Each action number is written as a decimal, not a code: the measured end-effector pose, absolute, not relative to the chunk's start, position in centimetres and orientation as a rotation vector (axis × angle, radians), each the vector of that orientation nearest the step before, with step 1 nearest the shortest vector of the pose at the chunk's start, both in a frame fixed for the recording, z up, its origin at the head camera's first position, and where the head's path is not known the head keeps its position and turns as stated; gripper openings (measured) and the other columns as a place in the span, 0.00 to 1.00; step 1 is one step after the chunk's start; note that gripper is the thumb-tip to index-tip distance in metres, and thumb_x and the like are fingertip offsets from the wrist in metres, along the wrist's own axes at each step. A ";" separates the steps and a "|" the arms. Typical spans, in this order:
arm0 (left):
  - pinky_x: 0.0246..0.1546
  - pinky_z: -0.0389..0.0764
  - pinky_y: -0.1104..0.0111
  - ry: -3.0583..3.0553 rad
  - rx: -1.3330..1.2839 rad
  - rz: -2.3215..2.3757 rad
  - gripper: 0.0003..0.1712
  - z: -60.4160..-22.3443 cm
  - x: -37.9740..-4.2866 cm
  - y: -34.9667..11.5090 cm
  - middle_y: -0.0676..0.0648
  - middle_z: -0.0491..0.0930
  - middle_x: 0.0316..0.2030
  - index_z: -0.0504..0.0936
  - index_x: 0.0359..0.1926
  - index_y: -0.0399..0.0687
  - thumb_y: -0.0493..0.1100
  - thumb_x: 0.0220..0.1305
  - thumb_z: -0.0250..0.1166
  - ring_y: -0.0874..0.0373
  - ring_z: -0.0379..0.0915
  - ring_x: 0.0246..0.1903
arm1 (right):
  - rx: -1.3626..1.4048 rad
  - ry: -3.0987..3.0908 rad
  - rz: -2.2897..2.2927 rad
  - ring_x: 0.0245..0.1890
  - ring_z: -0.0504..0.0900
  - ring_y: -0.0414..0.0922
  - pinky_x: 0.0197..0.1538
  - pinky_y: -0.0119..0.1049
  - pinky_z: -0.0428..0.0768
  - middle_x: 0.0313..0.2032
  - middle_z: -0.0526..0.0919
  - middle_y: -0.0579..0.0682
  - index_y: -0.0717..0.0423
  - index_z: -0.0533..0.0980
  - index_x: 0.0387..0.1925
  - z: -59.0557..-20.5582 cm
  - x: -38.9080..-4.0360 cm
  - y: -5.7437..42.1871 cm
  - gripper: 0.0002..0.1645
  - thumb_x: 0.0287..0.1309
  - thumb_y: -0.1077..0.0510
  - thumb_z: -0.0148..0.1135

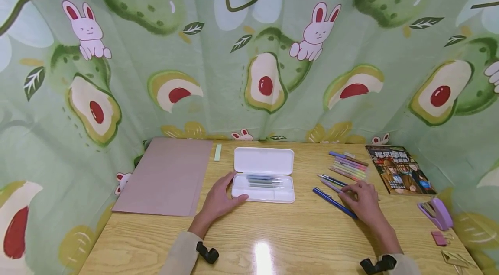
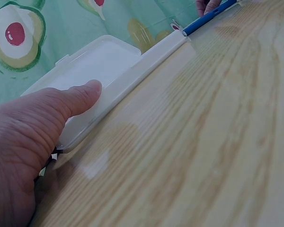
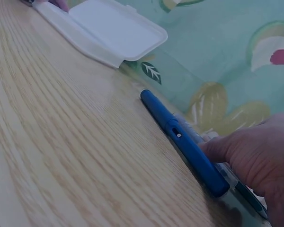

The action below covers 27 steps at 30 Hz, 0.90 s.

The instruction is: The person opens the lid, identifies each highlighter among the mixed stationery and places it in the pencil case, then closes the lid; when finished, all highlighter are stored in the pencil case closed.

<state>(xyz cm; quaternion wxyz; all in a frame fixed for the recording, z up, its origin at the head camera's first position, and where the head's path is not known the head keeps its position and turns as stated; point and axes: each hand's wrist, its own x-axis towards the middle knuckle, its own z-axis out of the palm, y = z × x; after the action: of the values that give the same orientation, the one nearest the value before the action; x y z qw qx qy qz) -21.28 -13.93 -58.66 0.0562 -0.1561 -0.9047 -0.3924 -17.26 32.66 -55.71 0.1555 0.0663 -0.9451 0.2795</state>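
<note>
A white pencil case [image 1: 264, 161] lies with its lid folded back, and several slim pens [image 1: 265, 178] rest in its tray. My left hand [image 1: 220, 199] grips the case's left end, with the thumb [image 2: 85, 97] at the front rim; its other fingers are mostly hidden in the left wrist view. On the right, my right hand [image 1: 362, 203] pinches a greyish pen [image 1: 331, 186] near the table between thumb and fingertips. A dark pen [image 1: 330, 178] lies just behind it. Nearer the front lies a blue pen [image 3: 189, 146] with a clip slot, beside the right thumb.
Colored pens [image 1: 348, 167] lie in a group behind the right hand. Farther right are a comic-style book [image 1: 399, 169], a purple stapler [image 1: 440, 214], a pink binder clip [image 1: 438, 238] and a gold clip [image 1: 454, 259]. A mauve folder [image 1: 163, 175] and a pale green strip [image 1: 218, 152] lie left.
</note>
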 end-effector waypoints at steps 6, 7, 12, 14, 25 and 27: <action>0.71 0.67 0.43 -2.758 -0.464 -1.200 0.54 -58.6 -21.2 -13.9 0.41 0.69 0.74 0.68 0.78 0.48 0.68 0.57 0.75 0.40 0.64 0.74 | 0.222 -2.670 0.830 0.35 0.64 0.52 0.41 0.47 0.55 0.33 0.76 0.54 0.60 0.86 0.36 -55.9 -17.3 32.6 0.04 0.61 0.63 0.75; 0.71 0.67 0.43 -2.760 -0.462 -1.197 0.55 -58.7 -21.2 -13.9 0.41 0.69 0.74 0.68 0.78 0.48 0.68 0.57 0.75 0.40 0.64 0.74 | 0.230 -2.658 0.837 0.36 0.66 0.53 0.42 0.47 0.56 0.34 0.77 0.55 0.60 0.86 0.37 -55.9 -17.3 32.6 0.04 0.61 0.63 0.74; 0.71 0.68 0.43 -2.758 -0.461 -1.192 0.54 -58.6 -21.3 -14.0 0.41 0.70 0.74 0.68 0.77 0.48 0.68 0.57 0.75 0.40 0.64 0.73 | 0.289 -2.585 0.866 0.42 0.77 0.58 0.49 0.52 0.66 0.38 0.85 0.57 0.62 0.85 0.39 -55.6 -17.5 32.1 0.05 0.62 0.66 0.72; 0.71 0.68 0.43 -2.758 -0.462 -1.192 0.55 -58.6 -21.3 -14.0 0.41 0.70 0.74 0.68 0.78 0.48 0.68 0.57 0.75 0.40 0.65 0.73 | 0.311 -2.567 0.876 0.43 0.80 0.58 0.50 0.50 0.71 0.38 0.87 0.57 0.62 0.85 0.40 -55.3 -17.6 31.8 0.05 0.62 0.66 0.72; 0.70 0.68 0.43 -2.758 -0.463 -1.193 0.56 -58.7 -21.4 -14.1 0.40 0.69 0.74 0.68 0.78 0.47 0.69 0.57 0.75 0.39 0.64 0.73 | 0.392 -2.541 0.899 0.39 0.83 0.49 0.43 0.42 0.80 0.37 0.87 0.50 0.60 0.86 0.41 -54.7 -17.7 29.3 0.07 0.61 0.68 0.73; 0.70 0.68 0.43 -2.756 -0.464 -1.196 0.56 -58.8 -21.4 -14.1 0.40 0.69 0.74 0.68 0.78 0.47 0.69 0.57 0.75 0.40 0.64 0.73 | 0.411 -2.548 0.905 0.38 0.83 0.48 0.43 0.44 0.80 0.36 0.87 0.49 0.60 0.86 0.41 -54.6 -17.9 28.7 0.07 0.61 0.67 0.73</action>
<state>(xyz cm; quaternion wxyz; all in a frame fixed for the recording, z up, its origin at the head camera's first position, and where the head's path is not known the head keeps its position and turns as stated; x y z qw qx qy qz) -21.40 -14.08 -58.76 0.0506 -0.1524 -0.9055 -0.3928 -17.87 28.70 -54.64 0.2018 0.1472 -0.9124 0.3242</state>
